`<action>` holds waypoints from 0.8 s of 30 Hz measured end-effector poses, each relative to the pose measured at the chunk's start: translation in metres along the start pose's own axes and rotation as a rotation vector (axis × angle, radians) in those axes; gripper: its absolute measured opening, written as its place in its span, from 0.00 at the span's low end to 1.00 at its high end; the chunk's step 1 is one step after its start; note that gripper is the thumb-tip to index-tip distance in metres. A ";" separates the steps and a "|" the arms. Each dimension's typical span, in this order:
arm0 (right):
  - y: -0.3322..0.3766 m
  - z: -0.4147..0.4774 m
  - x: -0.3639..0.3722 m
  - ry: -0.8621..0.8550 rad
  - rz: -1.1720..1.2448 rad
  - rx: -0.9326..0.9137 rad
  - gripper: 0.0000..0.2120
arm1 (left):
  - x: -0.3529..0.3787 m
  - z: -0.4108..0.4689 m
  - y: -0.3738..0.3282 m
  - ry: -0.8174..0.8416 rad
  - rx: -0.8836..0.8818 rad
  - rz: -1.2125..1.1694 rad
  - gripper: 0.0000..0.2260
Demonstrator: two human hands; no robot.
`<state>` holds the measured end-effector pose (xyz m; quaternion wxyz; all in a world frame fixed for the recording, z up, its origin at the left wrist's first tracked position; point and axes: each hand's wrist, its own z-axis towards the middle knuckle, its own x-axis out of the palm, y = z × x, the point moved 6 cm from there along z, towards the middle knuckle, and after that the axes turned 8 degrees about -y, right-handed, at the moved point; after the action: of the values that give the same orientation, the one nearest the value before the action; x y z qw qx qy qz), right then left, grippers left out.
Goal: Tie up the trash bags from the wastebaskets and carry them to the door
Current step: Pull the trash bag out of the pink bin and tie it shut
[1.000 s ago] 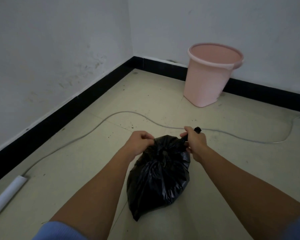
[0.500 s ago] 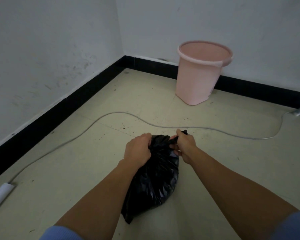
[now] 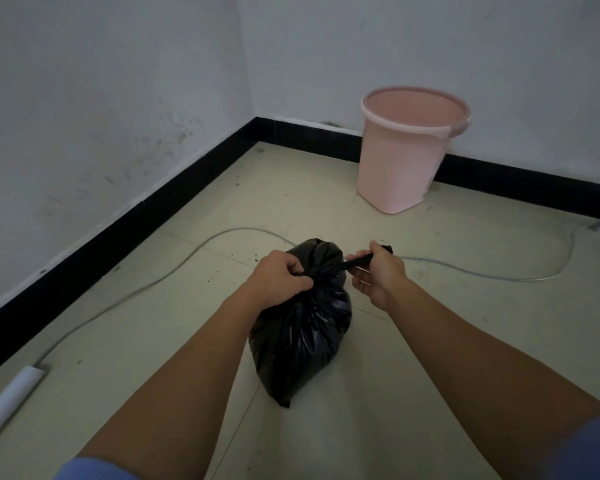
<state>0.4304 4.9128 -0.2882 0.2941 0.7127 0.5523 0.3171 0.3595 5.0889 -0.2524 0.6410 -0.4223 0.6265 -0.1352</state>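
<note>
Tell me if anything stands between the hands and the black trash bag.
Nothing does: the left hand and right hand both grip the trash bag at its gathered top. The door is not in view; a grey cable crosses the floor just behind the bag.

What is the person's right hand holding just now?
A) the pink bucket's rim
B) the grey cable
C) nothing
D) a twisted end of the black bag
D: the right hand grips a twisted strip drawn out from the black bag, whose neck the left hand pinches.
</note>
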 end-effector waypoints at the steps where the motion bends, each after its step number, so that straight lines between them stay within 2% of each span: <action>1: 0.000 0.000 0.002 0.041 0.061 0.040 0.20 | 0.001 -0.003 0.002 0.089 -0.042 -0.067 0.10; 4: 0.000 0.000 0.009 0.172 0.294 0.170 0.21 | 0.002 -0.010 0.009 0.269 -0.149 -0.294 0.08; 6: 0.003 -0.001 0.014 0.199 0.406 0.208 0.23 | -0.001 -0.012 0.009 0.292 -0.148 -0.393 0.07; 9: 0.007 -0.002 0.018 0.162 0.447 0.221 0.23 | -0.010 -0.011 0.011 0.198 -0.153 -0.451 0.05; 13: 0.007 0.013 0.009 0.014 0.288 0.133 0.21 | -0.013 -0.014 0.046 0.056 -0.266 -0.413 0.07; 15: 0.002 0.018 0.004 -0.018 0.161 0.076 0.20 | -0.009 -0.018 0.058 0.022 -0.300 -0.382 0.08; 17: -0.002 0.020 0.004 0.019 -0.048 0.014 0.19 | -0.006 -0.019 0.062 0.020 -0.308 -0.366 0.08; 21: 0.000 0.005 0.015 0.278 -0.773 -0.174 0.12 | -0.004 -0.016 0.062 0.088 -0.316 -0.421 0.02; 24: -0.003 -0.006 0.029 0.436 -1.197 -0.330 0.18 | -0.003 -0.007 0.068 0.055 -0.338 -0.435 0.04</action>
<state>0.4291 4.9419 -0.2827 0.4066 0.1475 0.8443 0.3164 0.3288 5.1295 -0.2976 0.5002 -0.6439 0.5520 -0.1747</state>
